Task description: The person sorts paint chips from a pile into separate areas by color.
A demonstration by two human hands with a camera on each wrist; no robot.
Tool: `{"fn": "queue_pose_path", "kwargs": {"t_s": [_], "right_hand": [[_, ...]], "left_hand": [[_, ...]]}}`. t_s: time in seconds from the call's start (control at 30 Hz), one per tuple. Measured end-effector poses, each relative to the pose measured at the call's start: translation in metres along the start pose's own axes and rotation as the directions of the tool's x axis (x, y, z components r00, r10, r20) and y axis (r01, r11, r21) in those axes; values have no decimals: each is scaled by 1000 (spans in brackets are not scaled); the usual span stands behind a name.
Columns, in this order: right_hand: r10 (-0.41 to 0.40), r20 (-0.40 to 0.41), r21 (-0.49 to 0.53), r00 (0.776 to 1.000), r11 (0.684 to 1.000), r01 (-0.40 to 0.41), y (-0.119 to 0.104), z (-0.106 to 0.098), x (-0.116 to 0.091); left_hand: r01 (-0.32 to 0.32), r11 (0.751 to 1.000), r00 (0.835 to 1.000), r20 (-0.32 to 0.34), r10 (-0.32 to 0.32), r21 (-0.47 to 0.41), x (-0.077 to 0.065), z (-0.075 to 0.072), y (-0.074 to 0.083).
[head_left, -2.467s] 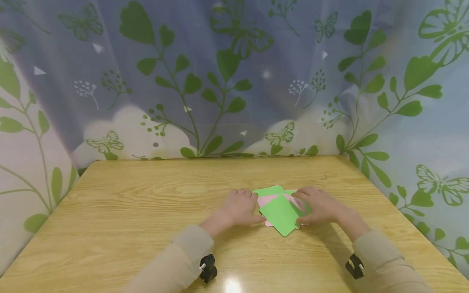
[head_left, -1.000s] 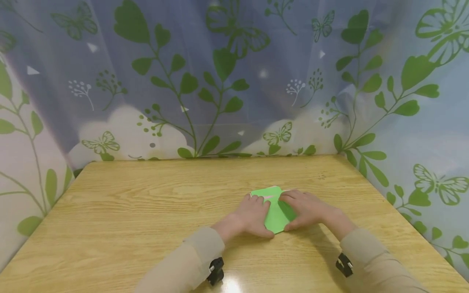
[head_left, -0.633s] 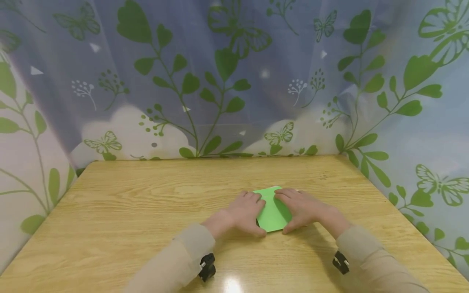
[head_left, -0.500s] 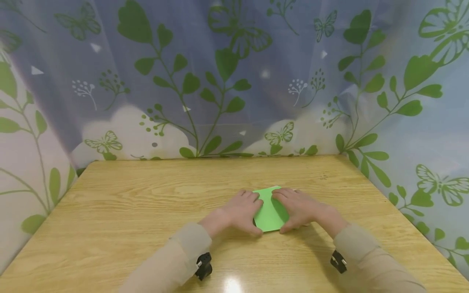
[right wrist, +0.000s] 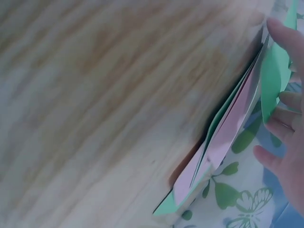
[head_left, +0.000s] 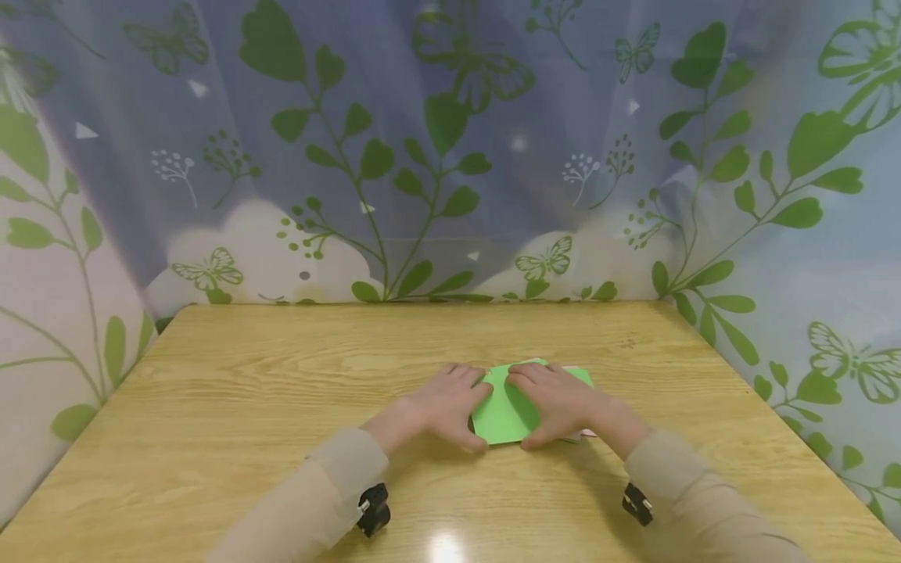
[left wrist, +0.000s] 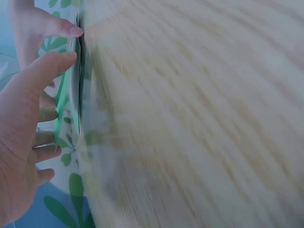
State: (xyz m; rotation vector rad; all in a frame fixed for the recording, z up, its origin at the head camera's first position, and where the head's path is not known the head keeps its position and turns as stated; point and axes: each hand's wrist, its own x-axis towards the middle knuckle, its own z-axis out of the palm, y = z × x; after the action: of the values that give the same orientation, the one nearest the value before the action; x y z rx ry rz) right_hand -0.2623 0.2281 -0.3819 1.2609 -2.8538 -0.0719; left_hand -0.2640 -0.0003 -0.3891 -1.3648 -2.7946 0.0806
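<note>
Right here at the loose pile of green and pink cards (right wrist: pixel 232 123), holding the top green card (head_left: pixel 501 418) tilted up over its left part. Arching the right hand (head_left: pixel 561 403) across the pile's middle, with that card caught between thumb and bent fingers. Spreading the left hand (head_left: pixel 448 407), relaxed and wide, at the pile's left end; hard to tell through the wrist-view blur how firmly touching. Should handle light, springy, a touch slippery, easily creased: best taken gently by opposite edges, just above the pile.
</note>
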Motion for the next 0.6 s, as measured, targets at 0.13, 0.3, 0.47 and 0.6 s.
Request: {"fn": "queue_pose_path", "kwargs": {"t_s": [0.13, 0.3, 0.47, 0.6], "right_hand": [[0, -12, -39, 1000, 999, -1, -6, -1, 7], [13, -10, -82, 1000, 997, -13, -13, -4, 18], [10, 4, -86, 1000, 996, -10, -19, -6, 31], [19, 2, -89, 1000, 996, -19, -23, -7, 40]], "left_hand": [[33, 999, 999, -23, -32, 22, -6, 1, -6], [93, 995, 995, -47, -91, 32, -12, 4, -13], [124, 992, 991, -52, -122, 32, -21, 4, -21], [118, 992, 990, -81, -114, 43, -29, 2, -29]]}}
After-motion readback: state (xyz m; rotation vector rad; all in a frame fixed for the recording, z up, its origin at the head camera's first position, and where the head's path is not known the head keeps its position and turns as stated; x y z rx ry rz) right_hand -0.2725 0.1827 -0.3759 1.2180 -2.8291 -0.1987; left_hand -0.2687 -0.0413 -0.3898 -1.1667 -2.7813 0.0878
